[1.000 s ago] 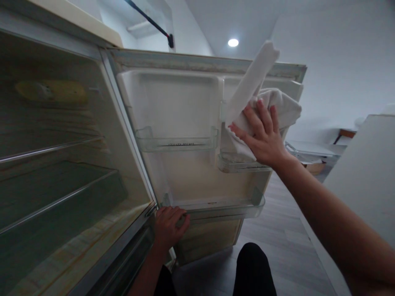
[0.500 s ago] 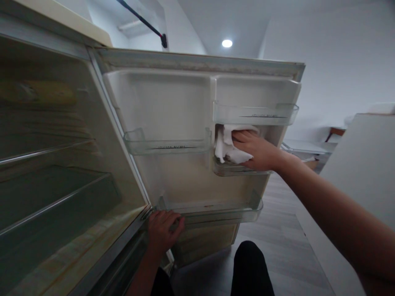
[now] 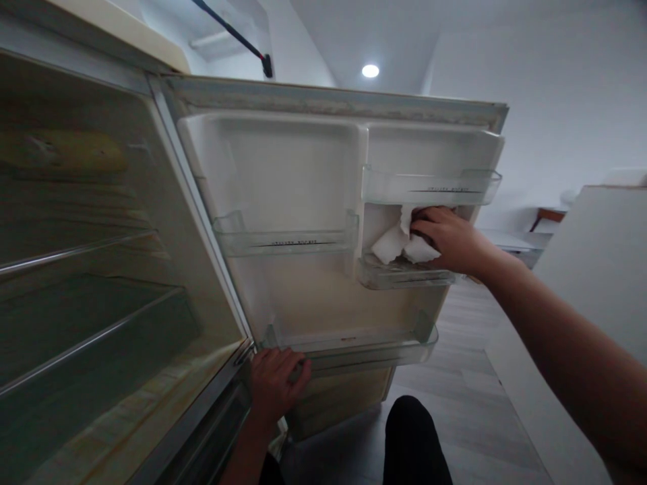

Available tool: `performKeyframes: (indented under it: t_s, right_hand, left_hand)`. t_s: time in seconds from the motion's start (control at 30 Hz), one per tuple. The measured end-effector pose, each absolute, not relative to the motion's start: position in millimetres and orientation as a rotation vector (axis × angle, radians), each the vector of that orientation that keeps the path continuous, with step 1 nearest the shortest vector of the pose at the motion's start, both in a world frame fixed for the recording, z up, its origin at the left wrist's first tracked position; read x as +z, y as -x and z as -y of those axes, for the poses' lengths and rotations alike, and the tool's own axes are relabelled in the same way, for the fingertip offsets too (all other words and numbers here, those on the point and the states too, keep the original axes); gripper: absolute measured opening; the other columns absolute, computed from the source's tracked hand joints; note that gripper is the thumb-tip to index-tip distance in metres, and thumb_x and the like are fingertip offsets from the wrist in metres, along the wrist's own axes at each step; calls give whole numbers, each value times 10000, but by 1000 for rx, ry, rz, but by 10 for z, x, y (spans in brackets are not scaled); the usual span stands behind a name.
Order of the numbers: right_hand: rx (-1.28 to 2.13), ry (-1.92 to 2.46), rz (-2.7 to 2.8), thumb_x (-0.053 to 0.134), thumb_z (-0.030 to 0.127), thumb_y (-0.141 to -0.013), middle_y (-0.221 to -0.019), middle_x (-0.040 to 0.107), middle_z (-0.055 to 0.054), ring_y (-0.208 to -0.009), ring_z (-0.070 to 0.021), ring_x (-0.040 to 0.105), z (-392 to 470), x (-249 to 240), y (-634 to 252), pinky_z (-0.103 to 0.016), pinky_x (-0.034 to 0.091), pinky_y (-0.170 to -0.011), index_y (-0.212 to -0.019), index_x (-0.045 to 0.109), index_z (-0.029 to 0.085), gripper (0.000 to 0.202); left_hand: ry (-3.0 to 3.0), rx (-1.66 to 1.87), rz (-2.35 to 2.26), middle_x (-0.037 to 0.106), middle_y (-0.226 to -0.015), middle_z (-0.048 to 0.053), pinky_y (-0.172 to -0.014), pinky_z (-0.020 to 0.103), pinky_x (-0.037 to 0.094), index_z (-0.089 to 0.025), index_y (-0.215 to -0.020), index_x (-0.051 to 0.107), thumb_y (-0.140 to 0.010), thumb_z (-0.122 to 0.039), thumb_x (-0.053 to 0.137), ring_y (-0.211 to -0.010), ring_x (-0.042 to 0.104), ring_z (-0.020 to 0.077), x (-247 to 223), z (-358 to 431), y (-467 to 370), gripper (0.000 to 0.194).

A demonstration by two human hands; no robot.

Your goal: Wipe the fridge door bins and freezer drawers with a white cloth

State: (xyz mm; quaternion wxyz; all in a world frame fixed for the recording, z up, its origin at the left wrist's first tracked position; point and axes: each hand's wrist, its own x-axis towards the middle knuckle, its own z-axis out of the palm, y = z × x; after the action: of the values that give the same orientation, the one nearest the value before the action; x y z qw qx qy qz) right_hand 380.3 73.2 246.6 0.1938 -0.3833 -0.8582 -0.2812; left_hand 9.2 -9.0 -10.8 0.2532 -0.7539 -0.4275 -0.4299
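The refrigerator door [image 3: 283, 168] stands open, its inner side facing me. My right hand [image 3: 445, 232] has its fingers closed on a crumpled white paper towel [image 3: 391, 242] inside the small right-hand compartment. That towel hangs over the small clear door bin [image 3: 404, 277], just below another clear bin [image 3: 429, 186]. Low on the door's hinge side, my left hand [image 3: 278, 377] curls its fingers over the left end of the long bottom bin [image 3: 368, 357].
On the left is the refrigerator's interior with glass shelves [image 3: 91, 337] and a yellow item [image 3: 71, 149] near the top. A clear bin [image 3: 288, 244] sits mid-door. My knee [image 3: 414, 438] is below the door; a white panel [image 3: 596, 283] stands to the right.
My right hand has shifted slightly right and bunched the paper towel more tightly. The door has swung slightly right in view, with my left hand still at the bottom bin.
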Motion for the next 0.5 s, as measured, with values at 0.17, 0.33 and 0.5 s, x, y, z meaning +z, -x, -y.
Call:
performKeyframes:
  t_s: [0.17,0.33,0.5]
  right_hand:
    - [-731,1293,2384,694,285,-734,-1140,644,-146,-1042,-318,607,-744,2449,-3606,-409,494,-875,-1140,706,177,421]
    - [-574,1231,2483,644,249,-784,-1113,671,-134,-1019,-277,618,-874,2426,-3268,-360,485,-865,-1120,696,161,351]
    - [-394,1096,2603,622,203,-792,-1118,683,-143,-1067,-267,615,-1020,2370,-3078,-338,474,-914,-1079,679,119,305]
  left_hand:
    - [2048,-1181,1173,671,-694,-37,-792,400,398,-239,-801,621,-899,-256,632,-663,580,193,-97,92,-112,100]
    - [2044,-1185,1155,664,-687,-33,-776,393,391,-231,-805,623,-886,-278,650,-660,585,191,-101,81,-140,97]
    - [2031,-1196,1194,686,-718,-30,-830,399,396,-236,-835,635,-883,-286,658,-700,607,197,-134,45,-163,74]
